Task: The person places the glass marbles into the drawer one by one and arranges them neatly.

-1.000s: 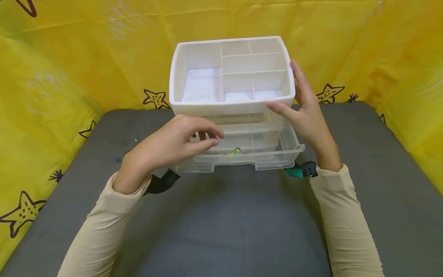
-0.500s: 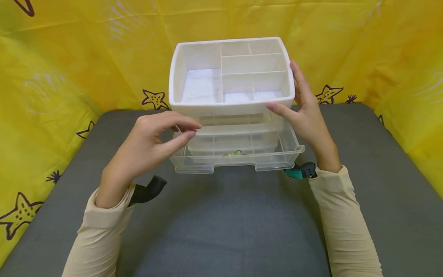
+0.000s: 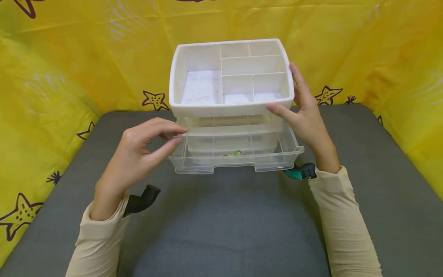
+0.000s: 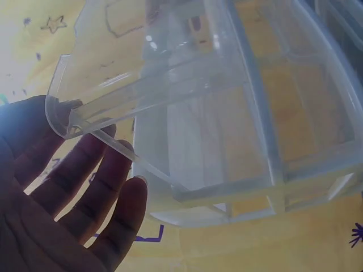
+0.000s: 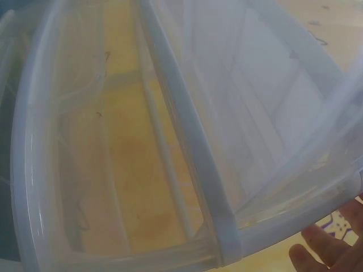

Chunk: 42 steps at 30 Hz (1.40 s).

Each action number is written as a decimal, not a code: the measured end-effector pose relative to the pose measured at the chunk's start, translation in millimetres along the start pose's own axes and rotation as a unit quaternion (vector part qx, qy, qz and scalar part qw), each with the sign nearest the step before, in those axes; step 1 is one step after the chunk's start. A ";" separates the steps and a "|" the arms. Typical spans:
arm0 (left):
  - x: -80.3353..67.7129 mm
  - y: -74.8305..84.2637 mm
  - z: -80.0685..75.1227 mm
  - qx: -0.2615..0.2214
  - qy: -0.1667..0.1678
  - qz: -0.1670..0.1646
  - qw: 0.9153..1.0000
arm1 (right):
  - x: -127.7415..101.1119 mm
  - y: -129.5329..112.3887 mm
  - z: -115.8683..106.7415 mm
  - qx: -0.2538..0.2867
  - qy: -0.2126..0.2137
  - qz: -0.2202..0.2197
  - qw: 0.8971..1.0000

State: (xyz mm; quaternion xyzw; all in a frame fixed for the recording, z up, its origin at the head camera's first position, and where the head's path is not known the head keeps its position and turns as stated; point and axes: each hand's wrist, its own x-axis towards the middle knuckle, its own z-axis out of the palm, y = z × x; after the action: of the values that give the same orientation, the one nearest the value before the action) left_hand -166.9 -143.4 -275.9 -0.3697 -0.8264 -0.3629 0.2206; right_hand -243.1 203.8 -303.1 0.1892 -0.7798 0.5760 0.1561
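Observation:
A white plastic drawer organizer stands on the table, its divided top tray facing up. Below it, a clear drawer is pulled out toward me, with green glass marbles near its front wall. My right hand grips the top tray's right end, thumb on the front rim and fingers along the side. At the drawer's left end is my left hand, fingers loosely bent, thumb and index apart, nothing visible between them. In the left wrist view its fingers lie beside the clear drawer's corner; contact is unclear.
A grey cloth covers the table. A small round piece shows on it behind my left hand. Yellow fabric with starfish drawings encloses the back and sides. Dark wrist straps sit at both cuffs.
My left hand has moved left from over the clear drawer's middle to its left end, hiding most small pieces on the table there. The right hand keeps its hold on the organizer.

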 end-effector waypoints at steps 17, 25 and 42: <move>-16.3 -21.1 -17.2 0.057 0.053 -0.059 0.995 | -0.3 2.1 2.8 0.001 -0.004 0.003 1.000; -19.6 -37.6 -23.4 0.072 0.057 -0.106 0.990 | -1.6 2.1 2.0 0.000 -0.001 0.004 1.000; -29.7 -71.2 -38.4 0.090 0.047 -0.215 0.971 | 0.5 -0.1 -1.3 -0.011 0.000 0.003 1.000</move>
State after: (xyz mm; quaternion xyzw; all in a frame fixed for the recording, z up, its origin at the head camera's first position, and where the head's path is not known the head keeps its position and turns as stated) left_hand -199.3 -219.1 -301.2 -0.1448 -0.9044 -0.3432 0.2083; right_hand -243.4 204.9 -302.4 0.1852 -0.7869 0.5674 0.1566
